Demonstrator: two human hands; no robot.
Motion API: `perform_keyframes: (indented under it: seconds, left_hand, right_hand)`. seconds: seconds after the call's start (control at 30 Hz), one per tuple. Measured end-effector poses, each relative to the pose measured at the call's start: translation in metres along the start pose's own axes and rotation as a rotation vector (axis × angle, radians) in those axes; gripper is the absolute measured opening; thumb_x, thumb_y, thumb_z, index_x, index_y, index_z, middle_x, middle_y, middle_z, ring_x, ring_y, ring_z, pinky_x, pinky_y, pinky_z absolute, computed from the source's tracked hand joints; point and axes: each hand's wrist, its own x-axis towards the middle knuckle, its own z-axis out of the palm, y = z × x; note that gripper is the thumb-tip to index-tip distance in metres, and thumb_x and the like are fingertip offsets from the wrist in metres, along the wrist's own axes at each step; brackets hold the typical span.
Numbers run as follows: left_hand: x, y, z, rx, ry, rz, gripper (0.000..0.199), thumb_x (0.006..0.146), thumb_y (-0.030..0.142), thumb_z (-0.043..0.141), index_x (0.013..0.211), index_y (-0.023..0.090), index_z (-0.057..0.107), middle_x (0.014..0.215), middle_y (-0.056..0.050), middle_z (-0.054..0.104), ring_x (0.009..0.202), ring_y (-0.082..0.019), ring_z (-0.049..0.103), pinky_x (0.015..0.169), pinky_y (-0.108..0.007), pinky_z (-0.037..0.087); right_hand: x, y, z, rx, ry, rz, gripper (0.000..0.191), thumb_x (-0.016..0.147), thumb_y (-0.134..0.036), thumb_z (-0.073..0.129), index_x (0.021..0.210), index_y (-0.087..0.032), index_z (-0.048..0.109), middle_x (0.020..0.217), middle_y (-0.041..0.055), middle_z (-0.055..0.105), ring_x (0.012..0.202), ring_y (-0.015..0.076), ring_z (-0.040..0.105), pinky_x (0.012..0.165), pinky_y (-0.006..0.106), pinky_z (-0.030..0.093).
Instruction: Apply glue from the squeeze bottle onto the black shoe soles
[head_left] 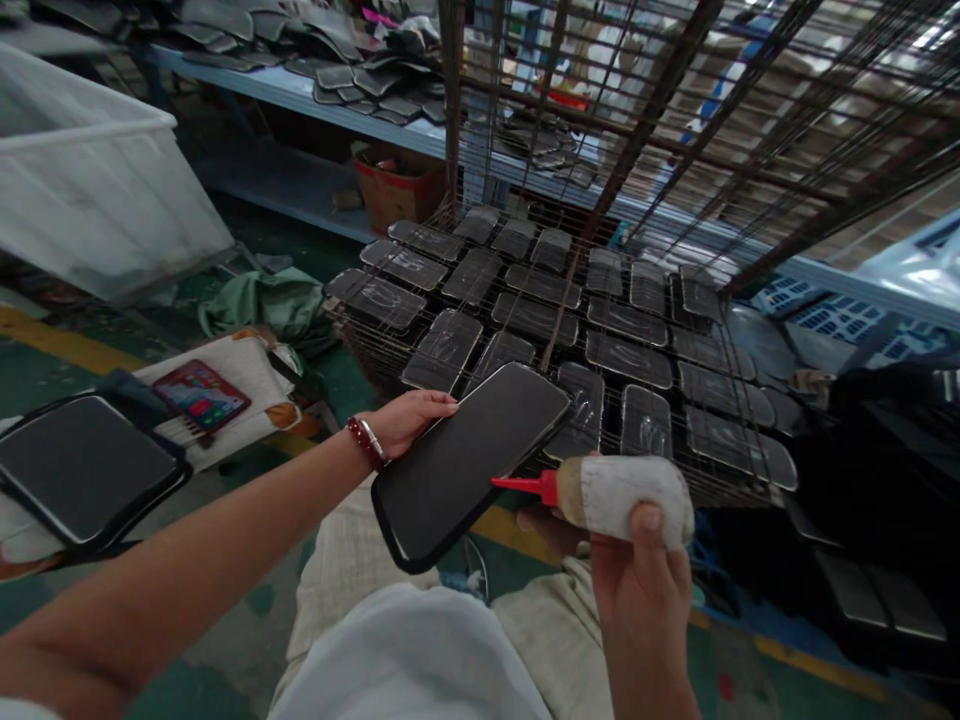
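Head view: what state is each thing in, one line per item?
left hand: gripping the black panel's far edge
black panel: held tilted above the lap
right hand: wrapped around the glue bottle
glue bottle: lying sideways, red nozzle at the panel's edge
wire rack: covered with rows of flat panels
phone: screen lit, lying flat

Tilted black panel (469, 462), red-tipped bottle (619, 492)

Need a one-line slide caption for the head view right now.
Left hand holds a black panel while right hand aims a red-nozzled glue bottle at its edge, above a wire rack of panels.
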Motion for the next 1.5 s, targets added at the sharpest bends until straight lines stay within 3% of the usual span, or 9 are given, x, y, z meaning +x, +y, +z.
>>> perform_keyframes:
  seconds: [0.23, 0.37, 0.53, 0.8, 0.9, 1.17, 1.37, 1.5]
  left_hand:
    - [0.007, 0.000, -0.003, -0.001, 0.031, 0.012, 0.004, 0.072, 0.013, 0.067, 0.075, 0.011, 0.065, 0.068, -0.009, 0.069, 0.055, -0.018, 0.065, 0.055, -0.029, 0.055]
    - [0.009, 0.001, -0.003, -0.031, 0.077, 0.017, 0.001, 0.073, 0.011, 0.065, 0.073, 0.011, 0.064, 0.066, -0.008, 0.068, 0.052, -0.018, 0.064, 0.052, -0.029, 0.055]
    - [0.008, 0.001, -0.001, -0.054, 0.148, 0.038, 0.004, 0.071, 0.011, 0.066, 0.070, 0.012, 0.062, 0.061, -0.006, 0.066, 0.050, -0.017, 0.063, 0.051, -0.029, 0.055]
    - [0.000, 0.000, 0.004, -0.022, 0.138, 0.048, 0.001, 0.073, 0.011, 0.064, 0.072, 0.012, 0.063, 0.065, -0.007, 0.067, 0.053, -0.017, 0.064, 0.052, -0.028, 0.054]
    - [-0.002, 0.000, 0.004, -0.029, 0.138, 0.052, 0.002, 0.072, 0.011, 0.065, 0.072, 0.012, 0.064, 0.066, -0.008, 0.068, 0.054, -0.018, 0.065, 0.052, -0.029, 0.054]
    - [-0.002, -0.004, 0.002, -0.096, 0.184, 0.074, 0.003, 0.072, 0.010, 0.065, 0.071, 0.012, 0.064, 0.062, -0.007, 0.068, 0.053, -0.019, 0.065, 0.052, -0.029, 0.055]
    - [0.000, -0.003, 0.003, -0.127, 0.202, 0.075, 0.005, 0.069, 0.009, 0.068, 0.068, 0.012, 0.064, 0.058, -0.007, 0.067, 0.050, -0.019, 0.064, 0.050, -0.030, 0.055]
    - [-0.001, -0.001, 0.004, -0.128, 0.219, 0.099, 0.006, 0.073, 0.009, 0.062, 0.068, 0.011, 0.063, 0.059, -0.007, 0.067, 0.050, -0.019, 0.064, 0.050, -0.029, 0.055]
  right_hand:
    - [-0.013, 0.008, -0.003, -0.009, -0.049, 0.107, 0.048, 0.085, -0.038, 0.070, 0.128, -0.022, 0.057, 0.112, 0.0131, 0.066, 0.101, 0.0292, 0.064, 0.086, 0.049, 0.054]
    - [-0.020, 0.010, -0.001, -0.044, -0.006, 0.095, 0.051, 0.078, -0.039, 0.076, 0.123, -0.020, 0.061, 0.112, 0.0142, 0.066, 0.101, 0.0297, 0.064, 0.083, 0.044, 0.056]
    - [-0.023, 0.010, 0.000, -0.050, -0.111, 0.153, 0.059, 0.078, -0.039, 0.075, 0.131, -0.019, 0.055, 0.114, 0.0162, 0.066, 0.104, 0.0304, 0.063, 0.079, 0.042, 0.057]
    - [0.033, -0.013, 0.014, -0.041, -0.035, -0.206, 0.039, 0.084, -0.031, 0.071, 0.120, -0.019, 0.063, 0.111, 0.0080, 0.067, 0.099, 0.0235, 0.065, 0.095, 0.045, 0.051]
    - [0.041, -0.015, 0.015, -0.029, -0.040, -0.249, 0.038, 0.084, -0.030, 0.072, 0.119, -0.019, 0.063, 0.108, 0.0069, 0.068, 0.099, 0.0238, 0.065, 0.095, 0.046, 0.051]
    - [-0.002, -0.006, 0.005, -0.059, -0.035, -0.017, 0.044, 0.081, -0.034, 0.075, 0.121, -0.021, 0.062, 0.115, 0.0096, 0.066, 0.107, 0.0251, 0.062, 0.099, 0.047, 0.048]
    - [-0.022, -0.004, -0.004, -0.053, -0.144, 0.067, 0.055, 0.082, -0.035, 0.073, 0.132, -0.021, 0.054, 0.119, 0.0160, 0.062, 0.111, 0.0318, 0.059, 0.084, 0.046, 0.056]
    - [-0.029, -0.003, -0.009, -0.056, -0.154, 0.080, 0.056, 0.083, -0.035, 0.072, 0.133, -0.021, 0.052, 0.121, 0.0161, 0.061, 0.111, 0.0311, 0.059, 0.087, 0.046, 0.054]
